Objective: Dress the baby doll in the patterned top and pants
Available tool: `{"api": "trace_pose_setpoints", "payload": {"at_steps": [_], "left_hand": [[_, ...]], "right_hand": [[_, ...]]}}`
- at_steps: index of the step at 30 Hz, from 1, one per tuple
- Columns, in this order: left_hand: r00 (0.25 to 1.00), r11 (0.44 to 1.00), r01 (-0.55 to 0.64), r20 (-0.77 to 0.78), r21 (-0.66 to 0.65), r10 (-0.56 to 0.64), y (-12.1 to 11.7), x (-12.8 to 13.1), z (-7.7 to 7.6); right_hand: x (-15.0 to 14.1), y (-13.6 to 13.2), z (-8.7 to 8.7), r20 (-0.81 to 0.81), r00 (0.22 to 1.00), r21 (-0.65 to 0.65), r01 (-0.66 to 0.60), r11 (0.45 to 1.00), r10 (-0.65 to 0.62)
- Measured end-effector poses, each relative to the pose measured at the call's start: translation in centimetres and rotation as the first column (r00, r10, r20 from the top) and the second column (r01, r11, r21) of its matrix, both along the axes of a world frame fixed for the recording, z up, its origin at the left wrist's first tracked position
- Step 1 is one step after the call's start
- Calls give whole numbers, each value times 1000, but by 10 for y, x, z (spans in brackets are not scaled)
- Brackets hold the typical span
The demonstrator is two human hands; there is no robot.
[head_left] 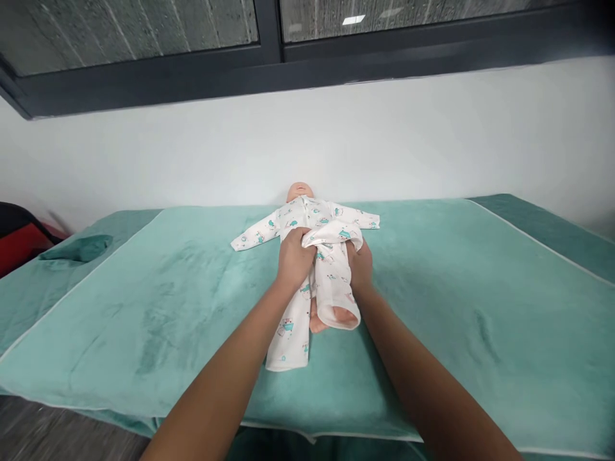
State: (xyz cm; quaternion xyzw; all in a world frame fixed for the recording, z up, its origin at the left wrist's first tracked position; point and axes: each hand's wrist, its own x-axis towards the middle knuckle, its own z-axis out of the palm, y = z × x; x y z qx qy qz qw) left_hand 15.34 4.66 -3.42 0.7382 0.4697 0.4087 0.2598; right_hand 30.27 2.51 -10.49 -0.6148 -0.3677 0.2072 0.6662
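A baby doll (pixel 300 189) lies on its back, its head toward the wall. It wears white printed pyjamas (pixel 288 333) with both sleeves spread out sideways. My left hand (pixel 296 259) is closed on the cloth near the waist. My right hand (pixel 360 264) grips the other side of the waist, with its fingers partly hidden under the bunched fabric. One trouser leg lies flat toward me. Inside the other trouser leg (pixel 334 278) a foot shows at the cuff, and a second bare foot (pixel 317 318) lies between the legs.
A teal padded cover (pixel 202 307) with white piping spreads under the doll. Behind it stands a white wall (pixel 192 153) below a dark window frame (pixel 202 77). A red and black item (pixel 24 240) sits at the far left.
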Motion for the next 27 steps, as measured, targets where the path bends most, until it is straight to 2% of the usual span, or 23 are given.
{"api": "trace_pose_setpoints", "payload": {"at_steps": [5,8,13,17,20,24,27], "left_hand": [[999,996,-11,33,-90,15,3,-9,-8],[998,996,-3,59,-93,8,6,-12,-13],[989,999,5,149,-45,2,9,-16,-33],[969,996,87,235,-34,-76,10,-19,-44],[957,987,151,258,-51,-133,9,-20,-43],[953,964,248,202,-98,-225,5,-25,-33],[938,935,338,114,-110,-326,2,-28,-27]], "right_hand": [[18,15,-2,240,971,-3,-13,1000,13],[21,22,-1,305,951,5,-51,999,47],[19,25,-2,251,966,65,-87,994,68],[19,21,-1,199,978,140,-84,987,55],[21,19,0,182,983,176,-60,983,27],[20,16,2,135,981,139,-161,977,142],[19,14,1,62,983,114,-178,977,172]]}}
